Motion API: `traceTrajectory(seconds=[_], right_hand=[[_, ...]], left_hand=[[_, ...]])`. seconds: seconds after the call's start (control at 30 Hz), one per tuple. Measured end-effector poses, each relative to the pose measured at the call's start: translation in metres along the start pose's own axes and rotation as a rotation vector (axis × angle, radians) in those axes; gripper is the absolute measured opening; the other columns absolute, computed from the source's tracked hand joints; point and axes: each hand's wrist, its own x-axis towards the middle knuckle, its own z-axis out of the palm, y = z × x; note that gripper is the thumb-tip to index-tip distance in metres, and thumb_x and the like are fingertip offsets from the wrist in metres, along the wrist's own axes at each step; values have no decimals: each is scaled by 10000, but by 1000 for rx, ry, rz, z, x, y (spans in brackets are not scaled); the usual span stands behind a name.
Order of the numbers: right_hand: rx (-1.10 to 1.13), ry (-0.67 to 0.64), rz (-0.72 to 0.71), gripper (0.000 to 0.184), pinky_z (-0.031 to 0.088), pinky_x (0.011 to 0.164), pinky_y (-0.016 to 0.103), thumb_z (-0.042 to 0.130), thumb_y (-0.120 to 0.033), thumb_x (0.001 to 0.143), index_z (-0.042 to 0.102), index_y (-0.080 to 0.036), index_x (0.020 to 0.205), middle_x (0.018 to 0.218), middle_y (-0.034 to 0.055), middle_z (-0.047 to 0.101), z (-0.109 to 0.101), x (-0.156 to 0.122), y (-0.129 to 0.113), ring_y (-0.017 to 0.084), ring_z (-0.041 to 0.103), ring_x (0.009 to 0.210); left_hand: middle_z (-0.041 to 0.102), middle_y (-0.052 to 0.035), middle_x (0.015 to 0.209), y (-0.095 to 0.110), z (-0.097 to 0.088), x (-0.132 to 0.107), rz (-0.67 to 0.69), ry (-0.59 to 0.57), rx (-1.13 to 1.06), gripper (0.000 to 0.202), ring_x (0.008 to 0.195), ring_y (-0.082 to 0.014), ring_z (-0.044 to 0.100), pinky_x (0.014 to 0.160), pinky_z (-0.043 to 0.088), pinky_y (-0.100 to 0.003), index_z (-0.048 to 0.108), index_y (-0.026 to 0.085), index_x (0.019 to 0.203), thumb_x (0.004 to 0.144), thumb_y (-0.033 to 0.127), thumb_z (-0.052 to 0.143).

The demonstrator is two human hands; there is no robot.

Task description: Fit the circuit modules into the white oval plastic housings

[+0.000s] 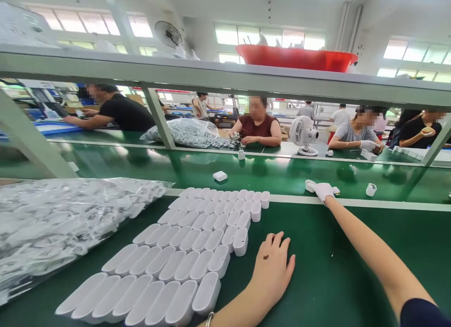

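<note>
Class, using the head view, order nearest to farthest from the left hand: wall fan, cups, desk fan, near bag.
1. Cups: just left of the left hand.
2. Near bag: left, past the cups.
3. Desk fan: ahead, across the belt.
4. Wall fan: high in the background.

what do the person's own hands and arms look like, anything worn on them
The left hand is ungloved, with a small dark mark on its back and a thin silver-coloured bracelet at the wrist. The right hand wears a white glove; a dark navy sleeve shows farther up that arm.
</note>
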Motion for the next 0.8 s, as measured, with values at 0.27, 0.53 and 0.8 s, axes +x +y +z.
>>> traceTrajectory(seconds=[0.27, 0.53, 0.8], right_hand=[[-48, 54, -79, 699, 419, 918, 333, 709, -333, 679, 471, -156, 1312, 1138, 100, 590, 37, 33, 27, 213, 575, 1000], [-55, -1, -219, 422, 443, 873, 343, 615, -305, 791, 575, -167, 1189, 1059, 77, 621, 58, 43, 23, 176, 587, 922], [0, -30, -218, 468, 454, 838, 307, 579, -205, 781, 535, -216, 1247, 909, 32, 672, 73, 42, 12, 142, 609, 805]], left_hand=[[498, -128, 1343, 1, 6, -1, 65, -7, 156, 408, 1205, -310, 457, 955, 423, -477, 535, 159, 1265, 888, 238, 400], [466, -147, 1367, 2, 10, -2, 73, -23, 205, 433, 1220, -327, 444, 955, 416, -474, 503, 128, 1298, 898, 232, 375], [462, -147, 1369, 0, 16, -2, 93, -8, 242, 445, 1226, -341, 442, 949, 416, -478, 485, 133, 1315, 893, 231, 386]])
